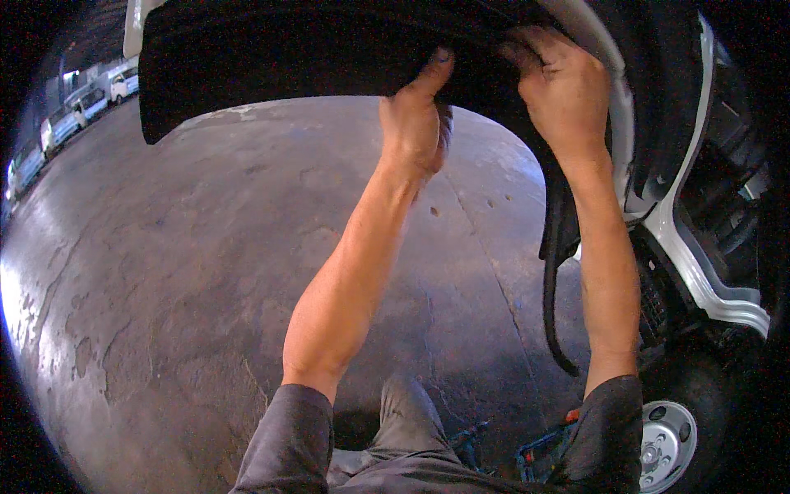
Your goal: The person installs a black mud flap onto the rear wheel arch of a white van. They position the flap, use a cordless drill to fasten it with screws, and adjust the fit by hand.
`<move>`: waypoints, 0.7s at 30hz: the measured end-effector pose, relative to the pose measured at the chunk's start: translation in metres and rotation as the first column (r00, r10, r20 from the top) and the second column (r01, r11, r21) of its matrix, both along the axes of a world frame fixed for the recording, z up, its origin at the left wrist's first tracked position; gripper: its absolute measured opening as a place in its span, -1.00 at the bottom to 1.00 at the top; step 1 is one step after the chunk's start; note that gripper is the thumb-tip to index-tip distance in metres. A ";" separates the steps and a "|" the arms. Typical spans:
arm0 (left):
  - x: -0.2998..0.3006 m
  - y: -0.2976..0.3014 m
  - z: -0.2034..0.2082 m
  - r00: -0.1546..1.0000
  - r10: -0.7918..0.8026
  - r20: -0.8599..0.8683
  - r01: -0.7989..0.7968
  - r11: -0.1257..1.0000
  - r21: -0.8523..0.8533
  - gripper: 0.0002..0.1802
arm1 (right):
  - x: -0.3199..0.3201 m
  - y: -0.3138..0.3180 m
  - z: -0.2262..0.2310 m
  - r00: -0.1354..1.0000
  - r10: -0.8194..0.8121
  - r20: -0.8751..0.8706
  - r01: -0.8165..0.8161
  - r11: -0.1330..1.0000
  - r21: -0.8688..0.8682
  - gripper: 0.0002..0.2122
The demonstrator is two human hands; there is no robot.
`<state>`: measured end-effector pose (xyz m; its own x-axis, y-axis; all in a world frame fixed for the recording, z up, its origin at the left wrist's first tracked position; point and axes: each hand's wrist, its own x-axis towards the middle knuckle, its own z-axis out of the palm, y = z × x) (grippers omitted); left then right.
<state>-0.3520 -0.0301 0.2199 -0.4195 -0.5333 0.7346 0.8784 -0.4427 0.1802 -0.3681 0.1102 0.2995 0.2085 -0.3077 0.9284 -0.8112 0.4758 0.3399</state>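
A wide black panel [271, 58] spans the top of the view, beside the pale metal edge [605, 41] of what looks like an open vehicle door. My left hand [415, 119] grips the panel's lower edge, thumb on the near face and fingers behind it. Higher up and to the right, my right hand [568, 90] is closed, fingers curled together against the dark area next to the metal edge. Whatever lies between those fingertips is lost in the dark. From the panel's right end a black strip [551, 313] hangs down, its lower end curving right.
The white vehicle body [691, 276] stands close on my right, with a wheel [662, 445] below it. Near my legs, a blue and orange object [539, 457] lies on the worn concrete floor [206, 263]. Several vehicles [74, 115] are parked far left.
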 end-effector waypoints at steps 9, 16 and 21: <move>-0.005 0.000 0.001 0.988 0.149 -0.039 -0.148 0.988 0.041 -0.76 | 0.014 -0.007 0.006 0.993 -0.093 0.077 0.098 0.994 -0.056 -0.85; -0.014 -0.006 -0.006 0.996 0.039 -0.075 -0.036 0.999 0.040 -0.76 | 0.050 -0.018 0.003 0.998 -0.050 0.043 0.055 0.992 -0.113 -0.91; -0.011 -0.008 -0.007 0.915 0.403 -0.022 -0.404 0.913 -0.060 -0.73 | 0.048 -0.032 0.018 0.978 -0.181 0.104 0.181 0.983 0.004 -0.90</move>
